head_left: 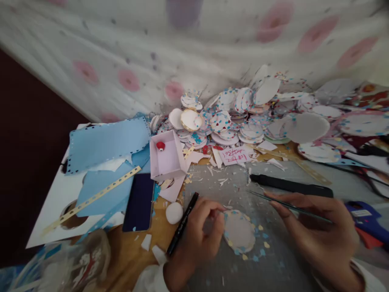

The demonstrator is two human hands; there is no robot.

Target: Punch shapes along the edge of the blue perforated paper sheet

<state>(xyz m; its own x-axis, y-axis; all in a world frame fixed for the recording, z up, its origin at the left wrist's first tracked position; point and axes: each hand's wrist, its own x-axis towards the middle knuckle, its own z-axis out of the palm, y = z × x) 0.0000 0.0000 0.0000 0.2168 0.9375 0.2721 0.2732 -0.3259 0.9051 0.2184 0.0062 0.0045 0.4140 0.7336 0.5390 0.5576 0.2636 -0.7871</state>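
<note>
My left hand (pixel 202 229) pinches the left edge of a white paper disc (pixel 239 232) whose rim carries small blue and cream hearts. The disc lies on a grey mat (pixel 209 182). Loose paper hearts (pixel 263 252) are scattered just right of it. In my right hand (pixel 323 237) are slim metal tweezers (pixel 293 207), held between thumb and fingers, their tips pointing left above the mat and apart from the disc. Beside my left wrist lies a black marker (pixel 182 224). A black pen-shaped tool (pixel 291 185) rests beyond my right hand.
Many heart-edged discs (pixel 221 121) are heaped along the back, against a flowered curtain (pixel 127 79). Left of the mat stand a pink box (pixel 156 164) and a dark phone (pixel 138 202). Blue paper (pixel 109 144) lies farther left. A blue-handled tool (pixel 367 219) sits at right.
</note>
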